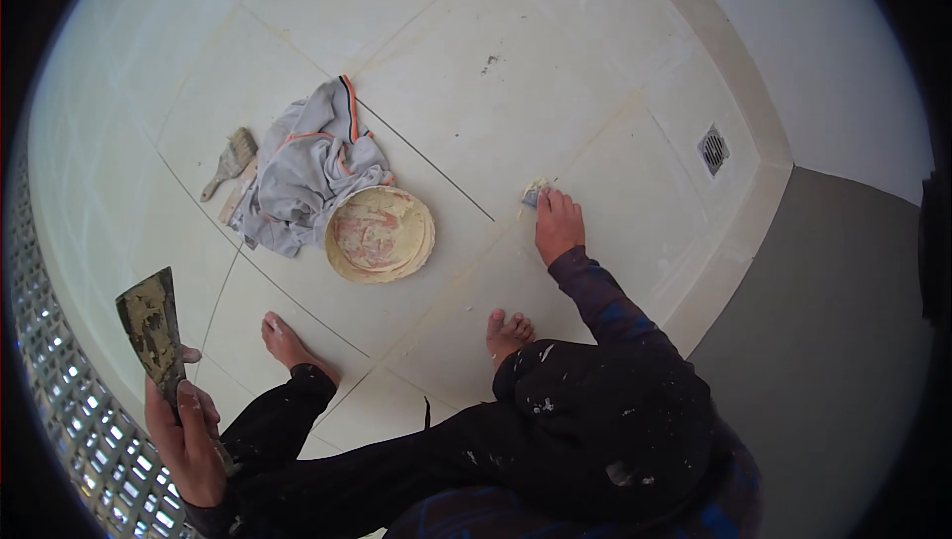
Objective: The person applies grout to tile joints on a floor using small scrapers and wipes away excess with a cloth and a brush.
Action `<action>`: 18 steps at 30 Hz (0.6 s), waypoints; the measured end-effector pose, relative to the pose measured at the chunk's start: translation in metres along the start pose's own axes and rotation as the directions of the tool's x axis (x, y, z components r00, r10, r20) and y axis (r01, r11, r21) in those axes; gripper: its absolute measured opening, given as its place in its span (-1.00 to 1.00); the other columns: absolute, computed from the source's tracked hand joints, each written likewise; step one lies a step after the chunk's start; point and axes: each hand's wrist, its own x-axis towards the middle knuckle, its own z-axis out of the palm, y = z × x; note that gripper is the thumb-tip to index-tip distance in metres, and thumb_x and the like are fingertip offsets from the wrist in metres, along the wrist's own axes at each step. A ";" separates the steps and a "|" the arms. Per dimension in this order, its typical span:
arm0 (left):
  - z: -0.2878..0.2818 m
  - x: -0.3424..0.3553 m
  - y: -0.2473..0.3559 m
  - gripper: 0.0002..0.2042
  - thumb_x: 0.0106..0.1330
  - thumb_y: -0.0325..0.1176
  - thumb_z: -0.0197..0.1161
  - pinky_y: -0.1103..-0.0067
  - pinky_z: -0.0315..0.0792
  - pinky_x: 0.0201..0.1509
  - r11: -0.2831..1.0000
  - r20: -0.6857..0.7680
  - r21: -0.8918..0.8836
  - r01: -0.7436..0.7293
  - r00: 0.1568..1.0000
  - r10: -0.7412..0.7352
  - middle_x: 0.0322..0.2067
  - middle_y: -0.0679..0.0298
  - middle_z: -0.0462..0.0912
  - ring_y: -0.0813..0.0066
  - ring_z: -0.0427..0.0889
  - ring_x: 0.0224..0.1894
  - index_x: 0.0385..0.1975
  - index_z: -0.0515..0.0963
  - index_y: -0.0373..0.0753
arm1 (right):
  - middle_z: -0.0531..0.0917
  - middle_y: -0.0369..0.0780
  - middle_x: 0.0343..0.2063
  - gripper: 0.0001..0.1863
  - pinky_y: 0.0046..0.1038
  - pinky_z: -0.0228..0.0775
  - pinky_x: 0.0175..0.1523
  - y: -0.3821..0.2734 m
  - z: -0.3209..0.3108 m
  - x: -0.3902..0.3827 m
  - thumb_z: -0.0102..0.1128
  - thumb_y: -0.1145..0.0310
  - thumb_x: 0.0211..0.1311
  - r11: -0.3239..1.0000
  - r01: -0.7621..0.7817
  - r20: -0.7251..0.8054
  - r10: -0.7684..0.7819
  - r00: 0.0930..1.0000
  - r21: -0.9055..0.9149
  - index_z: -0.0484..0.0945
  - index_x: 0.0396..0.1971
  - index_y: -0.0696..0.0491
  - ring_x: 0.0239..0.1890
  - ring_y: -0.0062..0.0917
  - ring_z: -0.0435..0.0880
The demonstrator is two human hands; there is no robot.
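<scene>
My left hand (pixel 193 440) grips a wide putty knife (pixel 149 326) raised at the lower left, its blade smeared with pale brownish paste. My right hand (pixel 561 227) holds a small grey scraper (pixel 532 197) against the tiled floor (pixel 476 63), where some cream paste sits on a grout line. Left of it stands a round cream tub (pixel 379 234), its inside coated with paste, against a crumpled grey cloth (pixel 307 152) with orange trim. A paintbrush (pixel 234 160) lies left of the cloth.
My bare feet are on the tiles below the tub. A metal floor drain (pixel 713 150) sits at the right, near a raised tiled edge (pixel 769 122) with grey floor beyond. A patterned openwork barrier (pixel 74 410) runs along the left.
</scene>
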 end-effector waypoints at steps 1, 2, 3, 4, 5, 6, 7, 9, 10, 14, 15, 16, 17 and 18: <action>0.000 0.000 0.001 -0.73 0.52 -0.48 -0.11 0.76 0.12 -0.60 1.000 -0.004 -0.009 -0.009 1.000 0.009 -0.08 0.27 0.55 0.80 0.28 -0.55 0.11 0.43 -0.35 | 0.55 -0.16 -0.18 -0.65 -0.32 0.39 -0.02 -0.021 -0.001 -0.020 0.06 0.41 0.25 0.997 0.074 -0.010 -0.074 0.997 0.012 0.53 0.01 0.23 -0.08 -0.34 0.55; -0.002 -0.002 0.002 -0.73 0.53 -0.47 -0.10 0.76 0.11 -0.60 1.000 -0.020 -0.001 -0.009 1.000 0.009 -0.09 0.28 0.55 0.81 0.28 -0.55 0.11 0.43 -0.34 | 0.56 -0.16 -0.18 -0.64 -0.32 0.38 -0.02 -0.042 -0.005 -0.036 0.06 0.42 0.25 0.991 0.107 0.027 -0.110 0.994 0.082 0.53 0.02 0.22 -0.08 -0.35 0.55; -0.003 -0.002 0.001 -0.73 0.53 -0.47 -0.10 0.76 0.11 -0.60 1.000 -0.036 0.009 -0.010 0.999 0.010 -0.09 0.29 0.55 0.81 0.29 -0.55 0.11 0.44 -0.33 | 0.57 -0.10 -0.20 -0.66 -0.28 0.41 -0.03 -0.057 -0.008 -0.051 0.10 0.42 0.22 0.962 0.125 0.073 -0.147 0.986 0.243 0.56 -0.02 0.22 -0.09 -0.25 0.57; -0.005 0.000 0.002 -0.73 0.53 -0.47 -0.10 0.76 0.11 -0.60 1.000 -0.046 0.012 -0.018 0.999 0.018 -0.09 0.29 0.55 0.81 0.29 -0.55 0.11 0.44 -0.33 | 0.57 -0.10 -0.20 -0.66 -0.28 0.41 -0.03 -0.065 -0.014 -0.055 0.10 0.42 0.22 0.960 0.130 0.061 -0.150 0.987 0.247 0.56 -0.02 0.22 -0.09 -0.25 0.57; -0.006 0.000 0.001 -0.73 0.53 -0.46 -0.10 0.76 0.11 -0.60 1.000 -0.037 0.016 -0.021 0.999 0.021 -0.09 0.29 0.55 0.81 0.29 -0.55 0.12 0.44 -0.33 | 0.58 -0.07 -0.20 -0.63 -0.25 0.42 0.00 -0.072 -0.026 -0.060 0.13 0.43 0.17 0.860 -0.036 0.216 -0.088 0.973 0.509 0.57 -0.02 0.22 -0.08 -0.18 0.58; -0.005 -0.001 0.001 -0.73 0.54 -0.45 -0.10 0.76 0.10 -0.60 1.000 -0.020 0.022 -0.021 1.000 0.021 -0.10 0.30 0.55 0.82 0.29 -0.55 0.12 0.44 -0.33 | 0.59 -0.03 -0.20 -0.60 -0.21 0.44 0.03 -0.072 -0.032 -0.065 0.16 0.45 0.13 0.678 -0.237 0.383 -0.070 0.921 0.695 0.58 -0.01 0.22 -0.08 -0.11 0.59; -0.003 -0.003 0.003 -0.73 0.54 -0.45 -0.10 0.76 0.10 -0.60 0.999 -0.014 0.030 -0.013 1.000 0.013 -0.10 0.30 0.55 0.82 0.29 -0.55 0.12 0.44 -0.33 | 0.60 0.01 -0.20 -0.61 -0.20 0.45 0.06 -0.066 -0.030 -0.067 0.18 0.44 0.10 0.620 -0.305 0.346 0.057 0.936 0.723 0.59 -0.03 0.23 -0.08 -0.05 0.60; 0.001 -0.007 0.008 -0.74 0.54 -0.43 -0.09 0.75 0.10 -0.60 0.998 -0.037 0.068 0.006 0.999 -0.004 -0.14 0.31 0.56 0.82 0.29 -0.55 0.10 0.45 -0.32 | 0.60 0.00 -0.17 -0.61 -0.19 0.45 0.06 -0.034 -0.034 -0.056 0.18 0.48 0.11 0.699 -0.251 0.172 0.183 0.968 0.669 0.59 -0.02 0.23 -0.07 -0.06 0.60; 0.001 -0.006 0.009 -0.74 0.54 -0.43 -0.09 0.75 0.10 -0.60 0.998 -0.028 0.069 0.008 1.000 -0.006 -0.14 0.31 0.56 0.82 0.29 -0.55 0.10 0.45 -0.32 | 0.60 0.00 -0.15 -0.61 -0.19 0.44 0.07 -0.013 -0.033 -0.049 0.18 0.48 0.11 0.745 -0.243 0.068 0.258 0.964 0.621 0.58 -0.02 0.23 -0.05 -0.07 0.59; -0.002 -0.006 0.004 -0.74 0.53 -0.42 -0.09 0.75 0.11 -0.61 0.995 -0.038 0.101 0.004 0.999 0.000 -0.20 0.33 0.57 0.81 0.29 -0.56 0.07 0.47 -0.32 | 0.58 -0.04 -0.06 -0.59 -0.21 0.42 0.10 0.040 -0.019 -0.019 0.18 0.51 0.10 0.881 -0.291 -0.080 0.343 0.936 0.373 0.57 0.01 0.23 -0.02 -0.10 0.53; -0.004 -0.005 0.002 -0.74 0.53 -0.43 -0.09 0.74 0.11 -0.61 0.995 -0.030 0.103 -0.009 0.999 0.012 -0.20 0.33 0.57 0.81 0.29 -0.56 0.07 0.47 -0.32 | 0.56 -0.09 -0.06 -0.52 -0.20 0.41 0.08 0.031 -0.015 -0.021 0.24 0.47 0.09 0.906 -0.232 -0.074 0.274 0.959 0.353 0.56 0.08 0.20 -0.09 -0.16 0.51; -0.004 -0.005 0.003 -0.74 0.53 -0.43 -0.09 0.74 0.11 -0.61 0.994 -0.032 0.105 -0.010 0.999 0.013 -0.20 0.33 0.57 0.81 0.29 -0.56 0.07 0.47 -0.32 | 0.56 -0.09 -0.06 -0.52 -0.20 0.41 0.08 0.018 -0.013 -0.026 0.24 0.47 0.09 0.906 -0.231 -0.075 0.274 0.959 0.355 0.56 0.08 0.20 -0.09 -0.16 0.51; -0.003 -0.004 0.003 -0.74 0.53 -0.43 -0.09 0.74 0.11 -0.61 0.995 -0.022 0.102 -0.007 1.000 0.010 -0.19 0.33 0.57 0.80 0.29 -0.56 0.07 0.47 -0.32 | 0.57 -0.12 -0.06 -0.51 -0.21 0.42 0.06 0.004 -0.011 -0.033 0.25 0.47 0.09 0.938 -0.161 -0.086 0.196 0.977 0.308 0.56 0.10 0.17 -0.10 -0.19 0.51; -0.002 -0.004 0.004 -0.74 0.53 -0.44 -0.10 0.74 0.12 -0.60 0.995 -0.010 0.100 -0.002 1.000 0.003 -0.18 0.32 0.57 0.80 0.29 -0.56 0.07 0.47 -0.33 | 0.57 -0.15 -0.07 -0.50 -0.23 0.42 0.04 -0.008 -0.007 -0.040 0.26 0.47 0.09 0.961 -0.091 -0.089 0.117 0.989 0.259 0.56 0.12 0.15 -0.11 -0.21 0.51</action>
